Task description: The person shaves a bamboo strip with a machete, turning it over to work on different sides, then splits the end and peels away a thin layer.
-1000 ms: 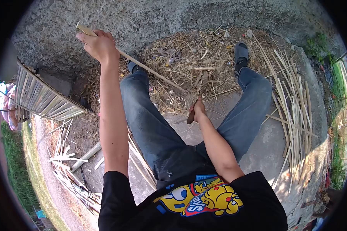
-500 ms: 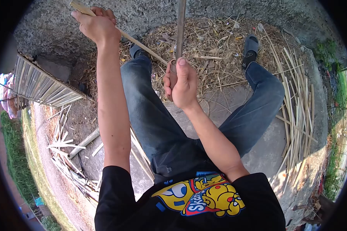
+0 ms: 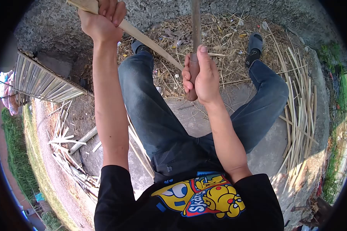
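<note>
My left hand (image 3: 101, 25), at the upper left, is closed around a pale bamboo strip (image 3: 150, 43). The strip slants down to the right, and its lower end reaches near my right hand (image 3: 207, 82). That hand is wrapped around the brown wooden handle (image 3: 193, 71) of a long-bladed knife, the thumb lying along it. The knife's blade (image 3: 196, 27) points up and away from me, its far end cut off by the frame edge. Whether strip and knife touch is hard to tell.
Fibres and scraps litter the ground (image 3: 223, 65) between my feet, by a rough wall (image 3: 150, 11). Long bamboo strips (image 3: 300, 107) lie at the right. Cut pieces (image 3: 65, 144) lie left, below a bamboo slat panel (image 3: 46, 81).
My right hand and the knife have shifted right. My left hand has moved up slightly, and the bamboo strip now shows a broader face.
</note>
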A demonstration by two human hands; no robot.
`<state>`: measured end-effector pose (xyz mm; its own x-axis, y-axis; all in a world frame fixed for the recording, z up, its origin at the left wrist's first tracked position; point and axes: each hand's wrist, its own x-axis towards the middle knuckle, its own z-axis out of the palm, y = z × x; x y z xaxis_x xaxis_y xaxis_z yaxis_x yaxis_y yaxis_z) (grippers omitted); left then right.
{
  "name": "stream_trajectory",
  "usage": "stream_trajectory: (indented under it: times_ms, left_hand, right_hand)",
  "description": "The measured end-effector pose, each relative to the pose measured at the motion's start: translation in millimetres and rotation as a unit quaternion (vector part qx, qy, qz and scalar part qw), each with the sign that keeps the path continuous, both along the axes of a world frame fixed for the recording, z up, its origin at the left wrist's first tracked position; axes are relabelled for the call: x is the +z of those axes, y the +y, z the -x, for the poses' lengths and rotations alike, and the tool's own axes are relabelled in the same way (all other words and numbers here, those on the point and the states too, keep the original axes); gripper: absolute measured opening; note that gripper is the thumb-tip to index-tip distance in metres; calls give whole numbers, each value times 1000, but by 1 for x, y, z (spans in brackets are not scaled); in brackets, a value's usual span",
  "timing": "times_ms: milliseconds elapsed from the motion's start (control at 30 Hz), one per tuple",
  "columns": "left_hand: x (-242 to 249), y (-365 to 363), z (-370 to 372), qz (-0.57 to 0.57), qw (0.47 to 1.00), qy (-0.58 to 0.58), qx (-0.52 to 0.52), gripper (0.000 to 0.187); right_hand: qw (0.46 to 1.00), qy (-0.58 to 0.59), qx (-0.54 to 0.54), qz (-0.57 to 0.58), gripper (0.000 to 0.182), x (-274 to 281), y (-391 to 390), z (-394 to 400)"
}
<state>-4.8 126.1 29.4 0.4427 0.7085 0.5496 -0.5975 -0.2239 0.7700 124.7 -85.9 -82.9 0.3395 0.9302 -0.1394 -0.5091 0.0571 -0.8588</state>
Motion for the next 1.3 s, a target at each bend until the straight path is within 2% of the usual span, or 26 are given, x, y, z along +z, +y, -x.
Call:
stream_trajectory:
  times_ms: [33, 133, 200, 233, 267, 300, 333, 367, 433, 500, 533, 600, 700, 733, 767, 800, 833, 900, 933, 1033, 1067, 1133, 1167, 1233, 1267, 1300]
  left_hand:
    - [-4, 0, 0, 3, 1000, 1, 1, 47]
    - [-9, -2, -7, -9, 999, -31, 2, 56]
    - [2, -12, -17, -9, 999, 3, 34, 48]
    - [5, -20, -22, -14, 999, 0, 31, 48]
    - [5, -30, -25, -13, 997, -1, 78, 48]
    - [4, -36, -27, -13, 992, -3, 126, 48]
    - [-6, -31, -21, -7, 997, -8, 72, 47]
    - [-6, -30, -19, -9, 997, -7, 71, 47]
    - [-7, -26, -18, -17, 996, 3, 93, 54]
    - [-5, -24, -24, -3, 993, -11, 119, 49]
    - [-4, -24, -26, 12, 989, -22, 142, 44]
    - [-2, -23, -25, 10, 988, 6, 151, 44]
    - [-3, -26, -28, 0, 988, 20, 153, 45]
    - [-4, -27, -30, 6, 991, 17, 136, 46]
    - [-1, -29, -35, 8, 993, 13, 119, 47]
    - [5, -43, -47, -38, 985, 35, 165, 48]
    - [1, -45, -41, -44, 985, 30, 162, 48]
    - [-8, -41, -25, -13, 993, -22, 114, 50]
    - [-13, -42, -28, -7, 991, -27, 132, 50]
    - [0, -50, -29, -26, 980, -5, 196, 53]
    - [3, -52, -30, -31, 979, -10, 202, 55]
    - [5, -49, -35, -31, 975, -3, 219, 55]
    - [6, -47, -39, -41, 972, -1, 230, 55]
    - [7, -46, -55, -48, 973, -6, 225, 54]
    - [5, -45, -64, 8, 972, -18, 236, 55]
    - [4, -43, -70, 62, 967, -32, 245, 57]
  right_hand:
    - [996, -13, -45, -80, 60, 10, 0, 2]
    - [990, -2, -103, -100, 63, -5, 0, 22]
    - [999, 5, -44, -14, 62, -68, 0, 39]
    - [987, 23, 48, 149, 62, -90, -5, 42]
    - [963, 76, 129, 226, 62, -110, -7, 40]
    - [964, 73, 125, 221, 62, -107, -8, 38]
    - [973, 35, 87, 211, 60, -104, -5, 35]
    - [977, 3, 49, 206, 59, -100, -7, 35]
    - [981, -47, 58, 180, 58, -76, -9, 26]
    - [982, -188, 13, 22, 58, -41, -13, 20]
    - [982, -187, 16, 25, 58, -18, -17, 18]
    - [973, -183, -67, -127, 57, 18, -23, 17]
    - [975, -129, -122, -130, 57, 6, -21, 27]
    - [975, -132, -123, -133, 57, -28, -19, 29]
    - [992, -117, -18, 43, 56, -85, -14, 31]
    - [967, -97, 87, 219, 55, -113, -13, 29]
    - [968, -101, 83, 213, 55, -110, -16, 24]
    - [971, -8, 69, 230, 58, -92, -15, 14]
    - [968, -14, 64, 242, 57, -82, -12, 8]
    - [990, -101, 62, 82, 58, -38, -20, -2]
    - [989, -105, 66, 83, 58, -13, -22, -6]
    - [992, -113, 10, -48, 60, 32, -33, -5]
    - [993, -108, 14, -39, 60, 40, -36, -2]
    - [983, -102, -78, -130, 62, 48, -31, 5]
    - [981, -46, -114, -150, 56, 31, -23, 16]
    - [985, -60, -112, -114, 56, -1, -18, 24]
